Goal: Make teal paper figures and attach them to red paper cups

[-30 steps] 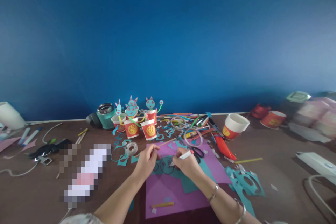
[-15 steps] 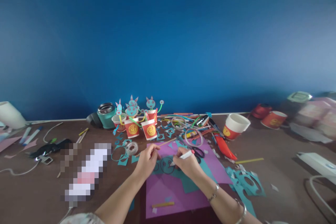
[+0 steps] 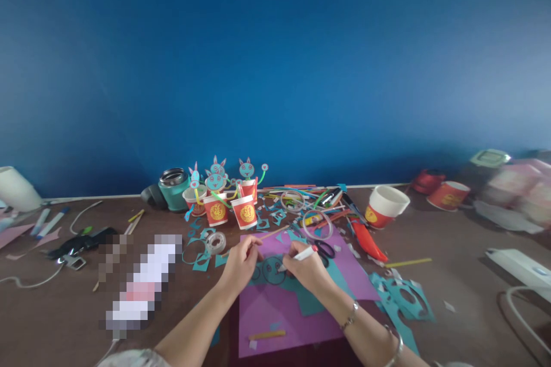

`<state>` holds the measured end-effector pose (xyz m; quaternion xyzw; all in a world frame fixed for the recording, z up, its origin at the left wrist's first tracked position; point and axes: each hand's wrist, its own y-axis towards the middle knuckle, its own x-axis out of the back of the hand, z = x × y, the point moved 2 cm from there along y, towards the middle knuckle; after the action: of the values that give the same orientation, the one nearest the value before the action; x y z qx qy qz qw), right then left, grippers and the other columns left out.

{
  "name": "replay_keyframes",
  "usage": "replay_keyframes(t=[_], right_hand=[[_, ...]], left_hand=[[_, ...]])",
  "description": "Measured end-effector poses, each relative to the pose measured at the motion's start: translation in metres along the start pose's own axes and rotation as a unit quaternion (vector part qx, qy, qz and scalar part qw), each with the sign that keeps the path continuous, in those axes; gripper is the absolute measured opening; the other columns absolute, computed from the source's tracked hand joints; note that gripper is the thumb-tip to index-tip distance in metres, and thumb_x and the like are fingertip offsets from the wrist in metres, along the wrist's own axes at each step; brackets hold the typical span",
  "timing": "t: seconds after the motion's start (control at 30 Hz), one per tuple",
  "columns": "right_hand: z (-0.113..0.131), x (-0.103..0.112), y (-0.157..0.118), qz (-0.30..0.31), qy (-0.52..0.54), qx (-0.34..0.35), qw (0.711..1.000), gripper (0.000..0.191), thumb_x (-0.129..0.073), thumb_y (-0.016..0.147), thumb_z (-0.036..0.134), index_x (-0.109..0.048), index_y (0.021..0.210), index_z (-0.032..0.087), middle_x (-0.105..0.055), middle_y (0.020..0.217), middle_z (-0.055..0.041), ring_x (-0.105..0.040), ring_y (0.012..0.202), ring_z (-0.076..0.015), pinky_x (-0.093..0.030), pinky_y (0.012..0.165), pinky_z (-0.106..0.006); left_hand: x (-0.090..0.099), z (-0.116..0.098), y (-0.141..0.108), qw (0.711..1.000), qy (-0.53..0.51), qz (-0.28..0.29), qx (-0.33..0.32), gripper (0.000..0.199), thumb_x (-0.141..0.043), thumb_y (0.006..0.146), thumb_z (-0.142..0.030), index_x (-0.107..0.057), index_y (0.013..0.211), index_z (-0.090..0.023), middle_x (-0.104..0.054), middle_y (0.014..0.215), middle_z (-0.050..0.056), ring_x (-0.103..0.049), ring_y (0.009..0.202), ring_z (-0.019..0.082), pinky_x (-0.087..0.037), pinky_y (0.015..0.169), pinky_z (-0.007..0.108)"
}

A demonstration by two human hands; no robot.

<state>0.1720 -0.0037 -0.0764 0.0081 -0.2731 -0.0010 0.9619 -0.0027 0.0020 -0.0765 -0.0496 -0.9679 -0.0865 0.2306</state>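
My right hand [image 3: 305,264] is closed round a white marker with a red end [image 3: 305,253]. The marker's tip is at a face drawn in a circle on teal paper [image 3: 274,270]. My left hand [image 3: 244,257] rests at the paper's upper left with its fingers curled; whether anything is between them is hidden. Under the teal paper lies a purple sheet [image 3: 262,312], with a short yellow stick [image 3: 267,335] near its lower edge. Black-handled scissors [image 3: 326,250] are just right of the marker, and a tape roll [image 3: 216,242] lies left of my left hand.
Behind stand red paper cups [image 3: 216,212] with teal animal faces, and a teal flask [image 3: 173,190]. Stacked white cups [image 3: 386,206], a red pouch [image 3: 369,241] and teal scraps [image 3: 404,298] are to the right. A blurred-out item [image 3: 146,281] lies left, near a black strap [image 3: 81,242].
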Motion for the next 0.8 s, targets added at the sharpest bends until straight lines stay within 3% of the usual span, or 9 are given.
replay_keyframes(t=[0.8], right_hand=[[0.0037,-0.0042,-0.0026,0.025,-0.013,0.022,0.999,0.017,-0.050,0.063,0.018,-0.038,0.052,0.022,-0.044,0.040,0.0078,-0.039,0.040,-0.0085,-0.027,0.039,-0.019]], left_hand=[[-0.0002,-0.0004,-0.0002,1.000,-0.004,-0.002,-0.004,0.020,-0.038,0.081,-0.025,-0.057,0.085,-0.018,-0.065,0.064,0.001,-0.060,0.060,0.017,-0.043,0.059,0.024]])
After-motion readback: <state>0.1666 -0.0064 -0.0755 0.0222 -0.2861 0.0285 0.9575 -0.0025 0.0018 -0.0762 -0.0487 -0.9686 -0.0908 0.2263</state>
